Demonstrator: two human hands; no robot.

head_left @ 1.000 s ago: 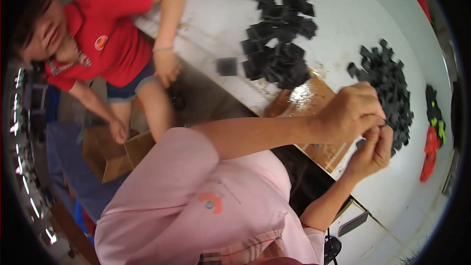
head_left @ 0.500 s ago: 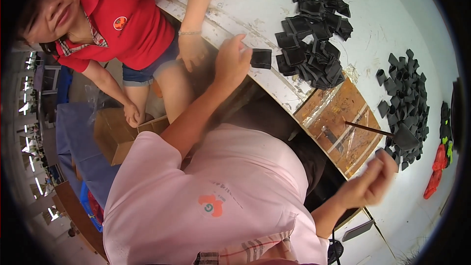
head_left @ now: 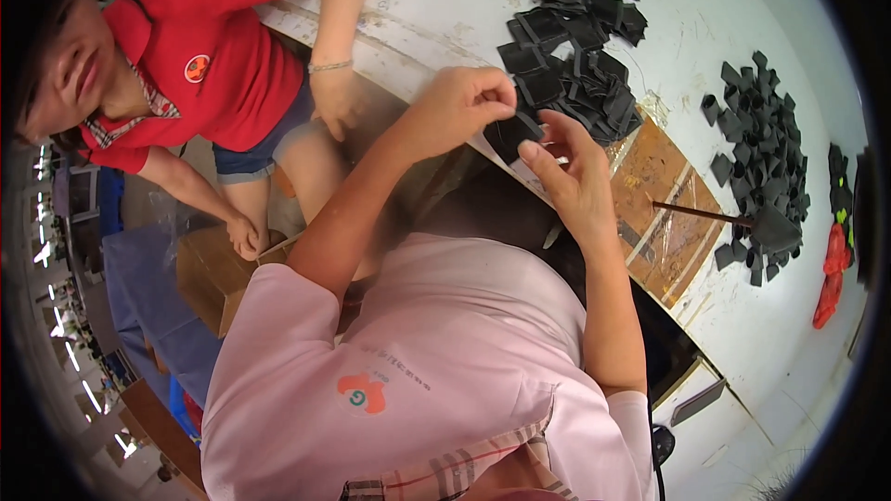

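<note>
While a co-worker point(head_left: 223, 74) in a red shirt sits or leans at the left, the person in the pink shirt point(head_left: 436, 343) works a flat black piece point(head_left: 509, 136) with both hands. Position of piece: at the near-left edge of the white desk point(head_left: 436, 14), just on the near side of a large heap of similar black pieces point(head_left: 566, 28).

Right hand point(head_left: 538, 134): thumb and fingers clamped on the right end of the piece, thumb on the near side. Left hand point(head_left: 504, 109): fingertips drawn together at the piece's far edge; whether they grip it, I cannot tell.

To the right of the hands lies a brown wooden board point(head_left: 661, 162), with clear tape across it. A thin dark rod point(head_left: 701, 213) extends over the board; its right end meets another black piece point(head_left: 776, 228) beside a second heap, of small black tubular pieces point(head_left: 763, 144). Farther right, near the desk's rim: a red bundle point(head_left: 830, 283), and a black and yellow-green item point(head_left: 841, 190) just beyond it.

Left side, below desk level: an open cardboard box point(head_left: 209, 269) next to blue cloth point(head_left: 162, 292). Co-worker's forearm, with a bracelet point(head_left: 331, 67), reaches down along the desk's left edge.
</note>
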